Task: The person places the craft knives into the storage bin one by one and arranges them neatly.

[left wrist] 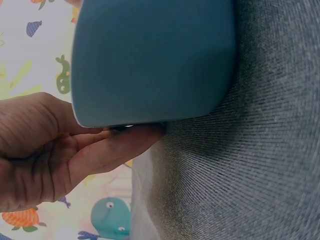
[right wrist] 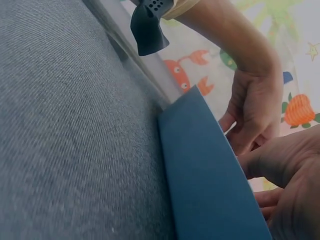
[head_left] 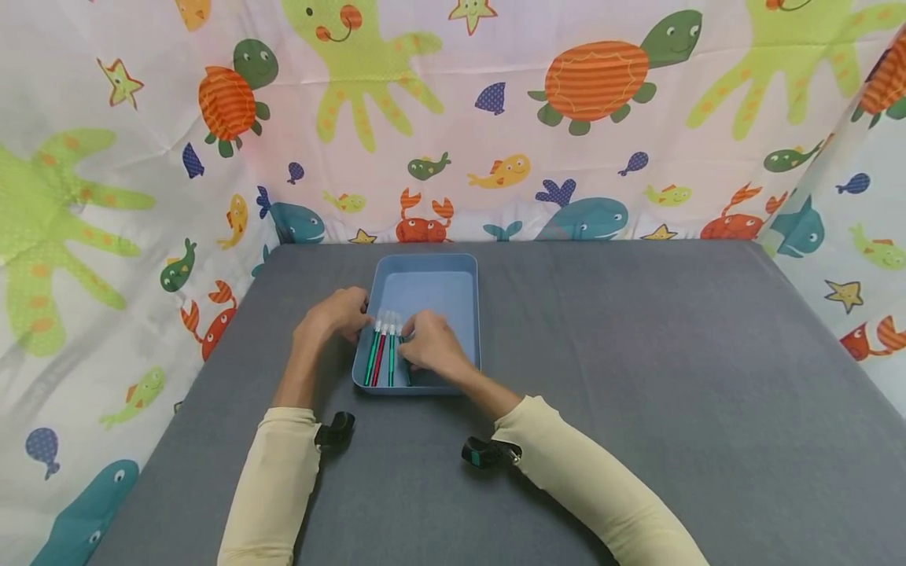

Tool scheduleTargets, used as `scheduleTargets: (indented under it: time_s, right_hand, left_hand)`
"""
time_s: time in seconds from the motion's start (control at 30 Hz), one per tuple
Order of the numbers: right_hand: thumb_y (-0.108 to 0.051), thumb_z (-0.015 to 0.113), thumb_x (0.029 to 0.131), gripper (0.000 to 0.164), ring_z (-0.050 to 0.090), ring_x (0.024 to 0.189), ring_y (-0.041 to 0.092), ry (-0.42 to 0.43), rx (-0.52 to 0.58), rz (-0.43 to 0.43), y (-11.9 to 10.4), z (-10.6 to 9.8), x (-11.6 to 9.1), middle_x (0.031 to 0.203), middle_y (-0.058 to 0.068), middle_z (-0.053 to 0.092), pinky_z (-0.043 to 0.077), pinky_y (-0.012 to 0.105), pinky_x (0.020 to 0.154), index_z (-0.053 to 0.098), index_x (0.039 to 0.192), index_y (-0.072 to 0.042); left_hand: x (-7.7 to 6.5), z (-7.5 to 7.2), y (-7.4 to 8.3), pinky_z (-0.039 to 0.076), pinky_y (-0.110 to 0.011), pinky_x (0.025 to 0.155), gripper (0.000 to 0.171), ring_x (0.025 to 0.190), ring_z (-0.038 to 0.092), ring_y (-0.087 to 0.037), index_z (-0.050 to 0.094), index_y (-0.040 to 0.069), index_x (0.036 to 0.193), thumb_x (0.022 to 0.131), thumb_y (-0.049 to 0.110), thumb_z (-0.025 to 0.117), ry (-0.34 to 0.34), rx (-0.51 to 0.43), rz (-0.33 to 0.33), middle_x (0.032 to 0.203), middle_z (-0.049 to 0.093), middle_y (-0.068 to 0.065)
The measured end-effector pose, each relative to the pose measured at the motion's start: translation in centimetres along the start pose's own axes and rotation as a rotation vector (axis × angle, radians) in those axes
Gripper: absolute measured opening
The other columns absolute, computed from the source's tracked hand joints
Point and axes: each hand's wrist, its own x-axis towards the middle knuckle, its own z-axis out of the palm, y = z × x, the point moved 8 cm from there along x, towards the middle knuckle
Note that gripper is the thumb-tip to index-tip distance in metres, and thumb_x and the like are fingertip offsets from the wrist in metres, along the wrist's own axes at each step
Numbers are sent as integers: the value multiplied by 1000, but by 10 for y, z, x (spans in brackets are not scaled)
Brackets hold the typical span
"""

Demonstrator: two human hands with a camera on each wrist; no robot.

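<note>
A shallow blue tray [head_left: 439,287] lies on the table, with several slim pens side by side in its front left part. Green pens [head_left: 392,363] and a red one [head_left: 379,360] show, all with clear caps toward the back. My left hand [head_left: 338,313] grips the tray's left wall, its fingers along the outside [left wrist: 117,149] and the thumb over the rim. Inside the tray, my right hand [head_left: 433,344] pinches a dark green pen [head_left: 408,376] at the right end of the row. In the right wrist view, the tray wall [right wrist: 205,170] hides the pens.
Grey cloth covers the table [head_left: 637,377], which extends well to the right of the tray. A sea-animal curtain [head_left: 453,102] stands behind and along both sides. Black wrist cameras sit at the left cuff [head_left: 336,430] and right cuff [head_left: 488,453].
</note>
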Motion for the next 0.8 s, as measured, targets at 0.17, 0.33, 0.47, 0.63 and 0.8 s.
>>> scheduleTargets:
  time_s: [0.17,0.33,0.47,0.63,0.8]
  right_hand:
    - [-8,76,92,29,72,60,13,29,25,20,1,2,2,107,19,76,60,23,55,69,117,4]
    - [-8,78,91,31,73,58,13,52,51,27,2,2,4,99,18,77,59,23,54,67,117,4]
    - [-9,77,92,28,73,58,12,51,33,28,3,4,5,94,15,77,58,22,54,65,115,3]
    - [-6,72,92,26,76,63,17,8,55,29,0,7,4,84,13,77,60,25,57,64,115,3]
    - [-8,66,98,25,77,77,26,-111,234,47,-3,9,1,92,18,78,66,35,68,65,119,5]
  left_hand:
    - [0,0,2,62,-45,98,45,110,68,-32,48,-6,145,107,15,59,-1,-5,14,133,62,-27]
    - [1,0,4,62,-45,99,45,109,69,-32,48,-5,144,106,17,60,0,-3,5,132,63,-26]
    - [5,1,4,61,-45,99,45,109,68,-32,49,-5,143,106,17,61,-6,-4,-4,132,62,-26]
    - [7,0,1,61,-45,99,46,108,68,-31,48,-6,144,106,17,60,-6,13,7,132,63,-26]
    - [5,-4,2,63,-45,95,41,102,68,-29,51,-7,139,106,16,59,24,56,36,127,65,-26]
